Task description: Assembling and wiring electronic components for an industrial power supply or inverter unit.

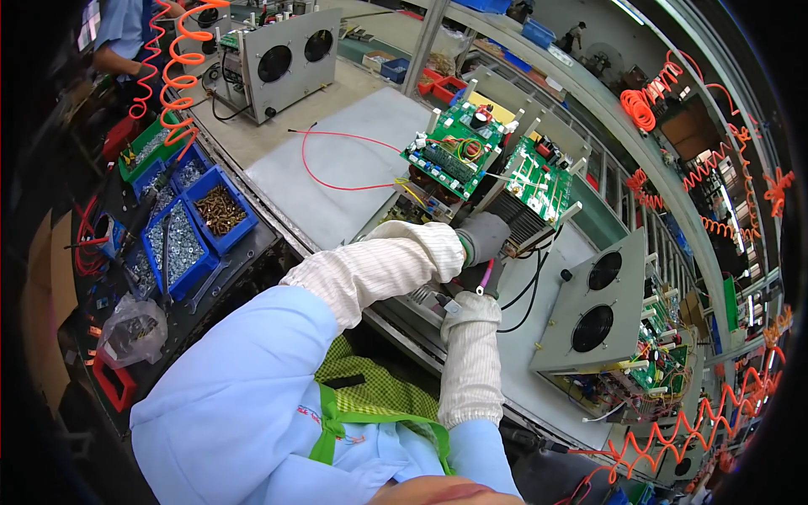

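A power unit with green circuit boards point(450, 150) and a dark finned heat sink point(510, 217) stands on the bench in front of me. My left hand point(483, 237), in a grey glove, is closed at the unit's near side; what its fingers hold is hidden. Just below it is my right hand point(495, 276), also gloved, mostly hidden behind its wrist and a short cable with a magenta sleeve point(486, 276) and a metal lug. I cannot tell whether the right fingers grip that cable. A long red wire point(308, 165) loops out from the unit's left side.
Blue bins point(220, 209) of screws and washers, wrenches point(206, 286) and a plastic bag point(133, 330) lie at left. Grey fan panels point(589, 307) stand on the right and another fan unit point(290, 63) at the back. Orange coiled hoses point(181, 80) hang around. Another person point(122, 38) stands far left.
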Action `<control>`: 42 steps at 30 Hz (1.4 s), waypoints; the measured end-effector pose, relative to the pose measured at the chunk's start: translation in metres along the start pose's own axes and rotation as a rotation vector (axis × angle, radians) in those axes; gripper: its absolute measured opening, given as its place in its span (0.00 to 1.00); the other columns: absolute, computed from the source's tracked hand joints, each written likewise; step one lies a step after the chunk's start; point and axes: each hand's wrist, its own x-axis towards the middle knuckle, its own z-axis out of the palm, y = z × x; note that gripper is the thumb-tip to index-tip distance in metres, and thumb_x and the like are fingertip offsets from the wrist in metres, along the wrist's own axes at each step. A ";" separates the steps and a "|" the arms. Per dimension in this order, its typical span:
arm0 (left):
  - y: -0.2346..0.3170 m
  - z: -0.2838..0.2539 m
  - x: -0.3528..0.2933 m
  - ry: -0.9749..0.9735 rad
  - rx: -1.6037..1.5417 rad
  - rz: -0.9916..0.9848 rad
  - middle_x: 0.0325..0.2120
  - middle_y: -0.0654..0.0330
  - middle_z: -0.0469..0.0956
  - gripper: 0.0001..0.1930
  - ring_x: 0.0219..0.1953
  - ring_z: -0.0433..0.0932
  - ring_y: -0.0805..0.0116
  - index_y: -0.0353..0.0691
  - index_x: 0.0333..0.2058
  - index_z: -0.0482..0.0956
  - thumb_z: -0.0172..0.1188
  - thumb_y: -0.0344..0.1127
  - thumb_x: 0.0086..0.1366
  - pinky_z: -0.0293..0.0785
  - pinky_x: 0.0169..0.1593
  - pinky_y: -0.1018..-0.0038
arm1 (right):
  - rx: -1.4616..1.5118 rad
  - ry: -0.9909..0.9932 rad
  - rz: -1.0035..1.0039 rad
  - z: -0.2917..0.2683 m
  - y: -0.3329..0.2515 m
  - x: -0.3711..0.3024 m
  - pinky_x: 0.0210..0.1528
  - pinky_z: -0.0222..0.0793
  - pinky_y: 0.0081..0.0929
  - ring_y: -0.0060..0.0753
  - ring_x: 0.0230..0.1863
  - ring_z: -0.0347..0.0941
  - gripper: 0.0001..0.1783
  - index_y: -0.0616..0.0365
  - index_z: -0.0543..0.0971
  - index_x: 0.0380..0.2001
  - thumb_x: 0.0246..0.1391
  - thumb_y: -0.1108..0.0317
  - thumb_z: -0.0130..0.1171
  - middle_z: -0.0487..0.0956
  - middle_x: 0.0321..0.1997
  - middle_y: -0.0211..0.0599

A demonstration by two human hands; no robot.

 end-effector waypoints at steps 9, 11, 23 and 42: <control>0.017 -0.026 -0.009 -0.077 -0.019 -0.073 0.31 0.50 0.79 0.08 0.36 0.79 0.51 0.42 0.32 0.80 0.56 0.31 0.53 0.76 0.40 0.60 | 0.003 -0.130 0.009 -0.027 0.000 -0.009 0.46 0.73 0.31 0.38 0.46 0.76 0.18 0.45 0.83 0.32 0.29 0.61 0.66 0.81 0.39 0.35; 0.011 -0.019 -0.004 -0.096 0.005 -0.080 0.32 0.49 0.79 0.08 0.38 0.79 0.51 0.42 0.32 0.82 0.56 0.31 0.54 0.76 0.41 0.60 | 0.075 -0.125 -0.007 -0.028 0.006 -0.011 0.46 0.73 0.31 0.39 0.45 0.76 0.18 0.45 0.83 0.31 0.28 0.61 0.66 0.81 0.38 0.35; 0.018 -0.017 -0.003 -0.077 0.018 -0.065 0.27 0.49 0.79 0.07 0.31 0.79 0.48 0.39 0.29 0.80 0.56 0.30 0.50 0.76 0.34 0.57 | -0.074 -0.071 -0.044 -0.018 0.002 -0.011 0.45 0.73 0.30 0.36 0.45 0.76 0.18 0.46 0.82 0.34 0.32 0.60 0.63 0.81 0.39 0.31; 0.023 -0.024 -0.004 -0.111 0.059 -0.021 0.25 0.49 0.78 0.06 0.33 0.79 0.51 0.38 0.26 0.81 0.56 0.31 0.50 0.76 0.37 0.60 | 0.368 0.117 -0.113 0.037 0.023 -0.007 0.42 0.73 0.35 0.42 0.42 0.77 0.20 0.49 0.81 0.37 0.36 0.59 0.65 0.81 0.37 0.37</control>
